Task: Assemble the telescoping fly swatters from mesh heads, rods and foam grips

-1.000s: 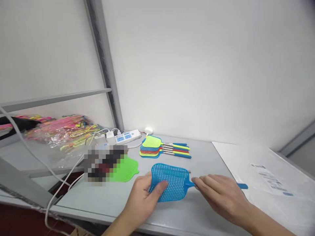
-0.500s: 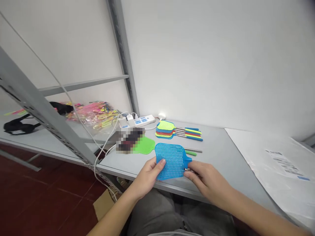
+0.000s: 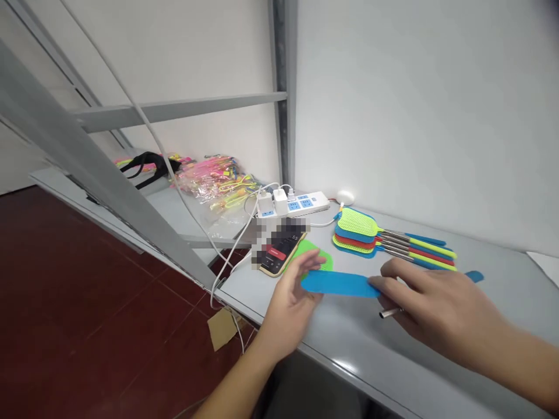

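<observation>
A blue fly swatter (image 3: pixel 338 283) is held level above the grey table (image 3: pixel 358 343), its mesh head seen edge-on. My left hand (image 3: pixel 290 291) has the head's left end between thumb and fingers, loosely. My right hand (image 3: pixel 432 302) is closed around the neck end, where a short metal rod (image 3: pixel 388 313) sticks out below the fingers. The swatter's blue handle tip (image 3: pixel 474 276) shows behind my right hand. A green swatter head (image 3: pixel 315 257) lies on the table just behind my left hand.
A stack of coloured fly swatters (image 3: pixel 364 234) lies near the wall. A phone (image 3: pixel 279 254), a white power strip (image 3: pixel 301 203) with chargers and cables, and bags of pink and yellow items (image 3: pixel 213 174) are at the left. A grey shelf post (image 3: pixel 105 180) slants across.
The view has swung left and lower. The blue swatter has turned from flat-on to edge-on and moved up over the table, still between both hands.
</observation>
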Demonstrator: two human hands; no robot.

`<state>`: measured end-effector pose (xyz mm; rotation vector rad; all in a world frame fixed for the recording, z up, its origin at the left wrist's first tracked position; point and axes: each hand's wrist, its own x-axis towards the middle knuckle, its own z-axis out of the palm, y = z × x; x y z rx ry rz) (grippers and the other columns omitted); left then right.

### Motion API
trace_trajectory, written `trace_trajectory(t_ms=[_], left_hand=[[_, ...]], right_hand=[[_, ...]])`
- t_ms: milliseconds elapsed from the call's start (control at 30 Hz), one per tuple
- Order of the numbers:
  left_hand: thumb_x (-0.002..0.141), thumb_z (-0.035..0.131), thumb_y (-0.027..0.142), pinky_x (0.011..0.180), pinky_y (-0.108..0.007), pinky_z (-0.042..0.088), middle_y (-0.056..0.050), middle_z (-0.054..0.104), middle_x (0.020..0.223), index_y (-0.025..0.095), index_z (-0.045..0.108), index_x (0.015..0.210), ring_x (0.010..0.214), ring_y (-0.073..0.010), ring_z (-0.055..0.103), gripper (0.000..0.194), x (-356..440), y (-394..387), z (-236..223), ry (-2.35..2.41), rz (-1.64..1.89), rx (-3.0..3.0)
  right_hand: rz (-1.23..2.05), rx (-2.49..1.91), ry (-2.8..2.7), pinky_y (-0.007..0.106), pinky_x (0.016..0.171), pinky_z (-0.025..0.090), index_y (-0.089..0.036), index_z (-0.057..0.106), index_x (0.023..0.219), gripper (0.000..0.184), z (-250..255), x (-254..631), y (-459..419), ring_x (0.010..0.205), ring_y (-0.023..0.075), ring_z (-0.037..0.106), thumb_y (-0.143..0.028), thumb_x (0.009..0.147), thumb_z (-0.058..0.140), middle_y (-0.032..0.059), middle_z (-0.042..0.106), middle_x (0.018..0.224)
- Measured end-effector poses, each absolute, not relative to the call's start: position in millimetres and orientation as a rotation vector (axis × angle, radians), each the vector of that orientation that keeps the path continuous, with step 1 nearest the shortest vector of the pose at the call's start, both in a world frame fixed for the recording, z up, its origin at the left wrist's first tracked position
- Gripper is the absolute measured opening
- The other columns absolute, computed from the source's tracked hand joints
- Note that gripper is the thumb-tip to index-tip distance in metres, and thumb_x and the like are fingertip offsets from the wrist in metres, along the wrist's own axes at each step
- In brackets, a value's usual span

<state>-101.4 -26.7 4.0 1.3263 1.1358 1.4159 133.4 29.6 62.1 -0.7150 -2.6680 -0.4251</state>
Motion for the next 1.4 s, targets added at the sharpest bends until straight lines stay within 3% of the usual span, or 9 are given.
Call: trace_trajectory(t_ms=[167, 267, 400, 467, 600, 667, 833, 1133, 1400], left_hand=[[0.091, 0.050, 0.015, 0.106, -0.048, 0.041, -0.012, 0.047, 0.136, 0.023, 0.050, 0.125, 0.128, -0.0262, 0.046, 0.035, -111, -42, 0, 1.329, 1.739, 1.602], [0.086, 0.050, 0.007, 0.101, -0.048, 0.045, -0.012, 0.053, 0.128, 0.021, 0.056, 0.114, 0.121, -0.0263, 0.049, 0.032, -111, -41, -1, 1.377, 1.559, 1.943], [0.084, 0.050, 0.004, 0.107, -0.046, 0.041, -0.008, 0.059, 0.125, 0.022, 0.058, 0.113, 0.125, -0.0251, 0.046, 0.035, -108, -32, 2, 1.343, 1.211, 2.144], [0.086, 0.049, 0.006, 0.108, -0.044, 0.041, -0.007, 0.060, 0.126, 0.022, 0.058, 0.117, 0.127, -0.0242, 0.045, 0.036, -107, -29, 3, 1.361, 1.096, 2.176], [0.091, 0.047, 0.011, 0.110, -0.046, 0.040, -0.011, 0.058, 0.128, 0.018, 0.057, 0.121, 0.133, -0.0263, 0.040, 0.032, -106, -28, -3, 1.497, 0.965, 2.271], [0.093, 0.045, 0.012, 0.111, -0.048, 0.038, -0.012, 0.057, 0.129, 0.016, 0.057, 0.121, 0.136, -0.0279, 0.037, 0.031, -106, -28, -7, 1.563, 0.906, 2.330], [0.095, 0.045, 0.019, 0.108, -0.049, 0.039, -0.013, 0.056, 0.128, 0.015, 0.057, 0.116, 0.128, -0.0295, 0.043, 0.026, -100, -27, -14, 1.740, 0.792, 2.339], [0.095, 0.045, 0.025, 0.098, -0.046, 0.044, -0.013, 0.056, 0.120, 0.015, 0.056, 0.111, 0.114, -0.0283, 0.049, 0.022, -94, -30, -12, 1.883, 0.777, 2.328], [0.094, 0.046, 0.026, 0.100, -0.049, 0.039, -0.011, 0.058, 0.124, 0.019, 0.059, 0.115, 0.119, -0.0296, 0.048, 0.025, -94, -31, -10, 1.862, 0.767, 2.451]], right_hand=[[-0.705, -0.568, -2.745, 0.034, 0.046, 0.027, -0.021, 0.056, 0.080, 0.025, 43, 108, 54, 0.044, 0.0136, 0.047, -0.006, 0.085, 0.036, 0.0116, 0.068, 0.096], [-0.722, -0.591, -2.832, 0.033, 0.044, 0.024, -0.020, 0.056, 0.079, 0.024, 32, 87, 60, 0.044, 0.0143, 0.050, -0.003, 0.083, 0.039, 0.0086, 0.066, 0.083], [-0.682, -0.659, -3.002, 0.031, 0.041, 0.025, -0.016, 0.062, 0.101, 0.026, 25, 73, 59, 0.046, 0.0146, 0.057, -0.004, 0.083, 0.047, 0.0093, 0.068, 0.094], [-0.581, -0.725, -3.065, 0.031, 0.039, 0.025, -0.015, 0.058, 0.117, 0.031, 22, 73, 59, 0.046, 0.0143, 0.059, -0.010, 0.088, 0.050, 0.0096, 0.068, 0.101], [-0.438, -0.991, -3.027, 0.031, 0.039, 0.032, -0.012, 0.044, 0.137, 0.053, 19, 77, 60, 0.056, 0.0195, 0.066, -0.042, 0.094, 0.053, 0.0149, 0.063, 0.117], [-0.360, -1.124, -3.033, 0.032, 0.042, 0.035, -0.010, 0.048, 0.132, 0.056, 20, 76, 60, 0.060, 0.0227, 0.067, -0.049, 0.092, 0.054, 0.0160, 0.062, 0.114], [-0.102, -1.379, -3.016, 0.030, 0.050, 0.038, -0.012, 0.057, 0.104, 0.029, 31, 67, 61, 0.074, 0.0264, 0.068, -0.038, 0.097, 0.048, 0.0132, 0.064, 0.099], [0.056, -1.408, -2.908, 0.030, 0.060, 0.042, -0.015, 0.060, 0.096, 0.023, 29, 64, 60, 0.083, 0.0261, 0.068, -0.036, 0.095, 0.048, 0.0109, 0.068, 0.095], [0.009, -1.478, -2.906, 0.029, 0.058, 0.042, -0.015, 0.064, 0.093, 0.019, 34, 74, 54, 0.082, 0.0258, 0.069, -0.029, 0.094, 0.051, 0.0111, 0.070, 0.094]])
